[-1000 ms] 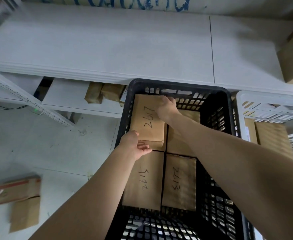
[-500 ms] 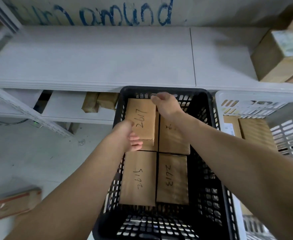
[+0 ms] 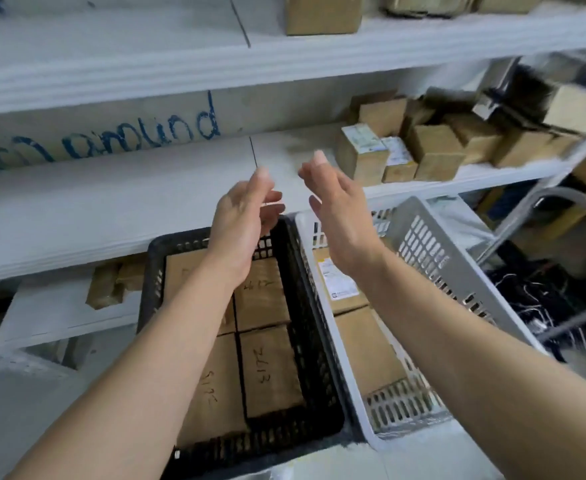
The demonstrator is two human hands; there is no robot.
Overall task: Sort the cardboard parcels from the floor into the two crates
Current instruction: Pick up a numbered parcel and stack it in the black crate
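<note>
White metal shelving [image 3: 111, 202] fills the back of the view. Its flat painted boards carry a cluster of small cardboard boxes [image 3: 433, 150] at the right, and blue handwriting [image 3: 139, 140] runs along the wall behind.

Below it two crates stand side by side, touching: a black crate [image 3: 147, 289] of rigid lattice plastic, and a pale white crate [image 3: 423, 244] of the same slotted build. They are probably paired so that each takes its own sort.

Flat brown parcels [image 3: 270, 372] lie edge to edge in the black crate, matte card with numbers inked on top. They are packed tight, seemingly to keep the layer level. In the white crate, other parcels [image 3: 364, 348] lie flat, and the far one bears a printed label. No parcel on the floor is in view.

Above the crates' far rims, the left hand [image 3: 239, 220] hangs empty with its fingers loosely curled. The right hand [image 3: 340, 209] is just beside it, also empty, with its fingers relaxed and nearly straight. By that posture, both look free for the next parcel.
</note>
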